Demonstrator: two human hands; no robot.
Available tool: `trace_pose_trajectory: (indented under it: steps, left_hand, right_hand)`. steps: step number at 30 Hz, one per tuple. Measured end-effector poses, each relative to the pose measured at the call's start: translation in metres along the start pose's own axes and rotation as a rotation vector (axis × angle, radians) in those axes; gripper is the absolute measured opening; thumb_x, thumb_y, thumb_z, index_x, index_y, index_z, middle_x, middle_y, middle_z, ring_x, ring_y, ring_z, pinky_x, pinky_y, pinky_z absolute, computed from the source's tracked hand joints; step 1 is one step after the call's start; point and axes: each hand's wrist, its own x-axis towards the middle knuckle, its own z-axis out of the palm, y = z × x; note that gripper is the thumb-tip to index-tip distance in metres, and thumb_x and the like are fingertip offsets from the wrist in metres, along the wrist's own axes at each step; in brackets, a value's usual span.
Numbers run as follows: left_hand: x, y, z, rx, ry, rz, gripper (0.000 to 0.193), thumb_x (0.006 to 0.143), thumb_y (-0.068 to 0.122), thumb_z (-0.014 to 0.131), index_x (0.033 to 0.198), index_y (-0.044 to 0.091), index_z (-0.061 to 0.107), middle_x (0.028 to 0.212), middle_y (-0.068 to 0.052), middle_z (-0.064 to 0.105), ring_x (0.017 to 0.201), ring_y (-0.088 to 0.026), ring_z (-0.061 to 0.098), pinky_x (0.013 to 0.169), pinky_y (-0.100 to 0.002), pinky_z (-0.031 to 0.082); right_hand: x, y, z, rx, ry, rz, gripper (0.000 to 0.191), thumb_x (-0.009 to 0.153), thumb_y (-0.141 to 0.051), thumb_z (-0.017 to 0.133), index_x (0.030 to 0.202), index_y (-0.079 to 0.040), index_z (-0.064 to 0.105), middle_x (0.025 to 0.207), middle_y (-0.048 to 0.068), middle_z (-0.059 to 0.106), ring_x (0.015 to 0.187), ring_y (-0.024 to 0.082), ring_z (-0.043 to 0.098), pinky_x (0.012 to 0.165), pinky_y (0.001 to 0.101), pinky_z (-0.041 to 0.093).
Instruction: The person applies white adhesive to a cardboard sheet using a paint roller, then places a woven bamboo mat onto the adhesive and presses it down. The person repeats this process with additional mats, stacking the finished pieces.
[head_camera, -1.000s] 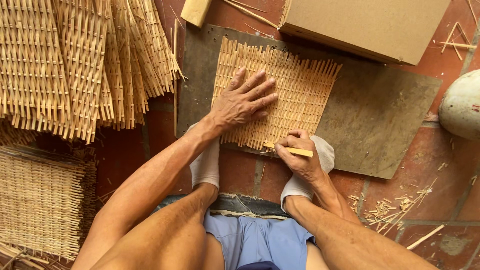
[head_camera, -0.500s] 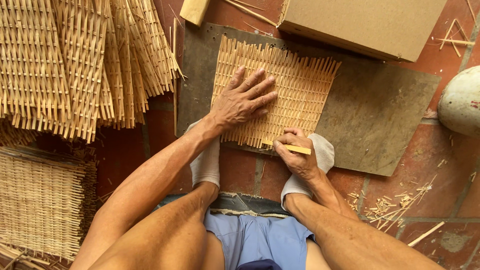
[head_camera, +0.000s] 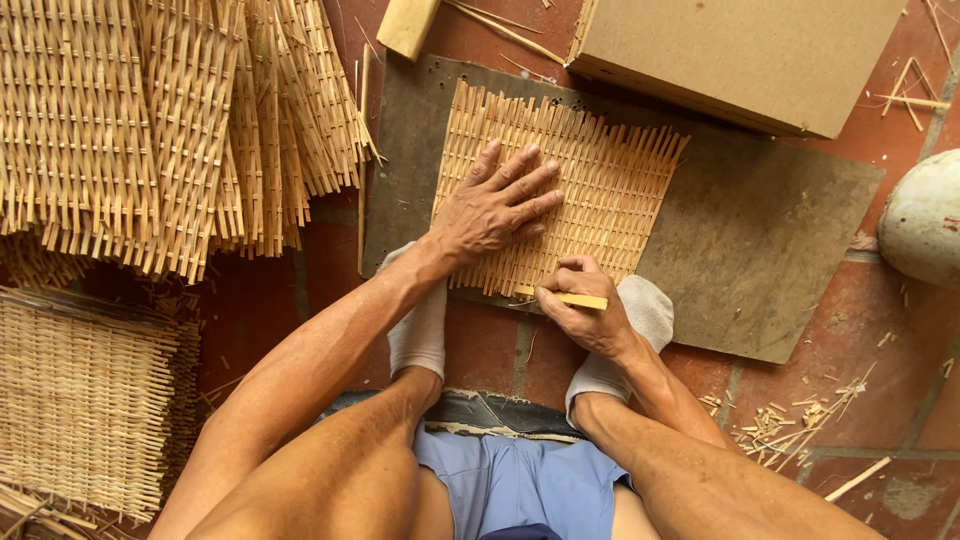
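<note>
Fingers (head_camera: 520, 180) of my left hand (head_camera: 495, 210) spread flat on the woven bamboo mat (head_camera: 610, 190) lying on the grey board (head_camera: 760, 250), my right hand (head_camera: 580, 310) pinches a thin bamboo strip (head_camera: 580, 299) at its near edge; light, springy, probably brittle, best gripped by its edges.

Floor-level weaving workshop: stacked woven bamboo mats (head_camera: 150, 120), bamboo offcuts (head_camera: 790, 420) on red tile floor (head_camera: 880, 330), worn work board (head_camera: 760, 240).
</note>
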Motion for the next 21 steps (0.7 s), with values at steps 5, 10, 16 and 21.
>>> trace_pose_trajectory:
  steps: [5, 10, 16, 21]
  left_hand:
    - [0.000, -0.001, 0.000, -0.047, -0.026, -0.009, 0.058, 0.107, 0.060, 0.049, 0.159, 0.034, 0.044, 0.171, 0.002, 0.026, 0.159, -0.024, 0.014, 0.130, -0.052, -0.004]
    - [0.001, -0.001, -0.005, -0.006, 0.048, 0.024, 0.061, 0.108, 0.061, 0.050, 0.162, 0.033, 0.046, 0.173, 0.000, 0.027, 0.160, -0.024, 0.014, 0.130, -0.051, -0.002]
    - [0.001, -0.001, -0.012, -0.079, -0.062, -0.001, 0.069, 0.101, 0.065, 0.051, 0.159, 0.029, 0.045, 0.171, -0.001, 0.027, 0.160, -0.026, 0.013, 0.129, -0.055, -0.002]
    - [0.002, -0.001, -0.013, -0.109, -0.081, 0.002, 0.078, 0.093, 0.069, 0.053, 0.159, 0.029, 0.045, 0.172, -0.001, 0.026, 0.160, -0.026, 0.013, 0.129, -0.054, -0.002]
  right_hand:
    - [-0.001, 0.009, 0.005, 0.102, 0.096, 0.067, 0.010, 0.098, -0.012, 0.070, 0.090, -0.010, 0.076, 0.077, 0.000, 0.075, 0.054, 0.011, 0.062, 0.093, 0.0420, 0.057]
    - [-0.001, -0.002, -0.001, 0.148, 0.041, 0.071, 0.009, 0.095, -0.009, 0.069, 0.087, -0.007, 0.071, 0.073, 0.000, 0.073, 0.064, 0.014, 0.069, 0.109, 0.0436, 0.049]
    - [0.005, -0.012, 0.001, -0.015, 0.050, 0.059, 0.006, 0.090, -0.009, 0.074, 0.091, -0.004, 0.074, 0.085, 0.005, 0.075, 0.084, 0.024, 0.064, 0.092, 0.0403, 0.051]
    - [-0.001, -0.007, 0.009, 0.046, 0.115, 0.071, 0.007, 0.093, -0.009, 0.072, 0.092, -0.002, 0.074, 0.081, 0.006, 0.073, 0.081, 0.024, 0.067, 0.100, 0.0420, 0.052]
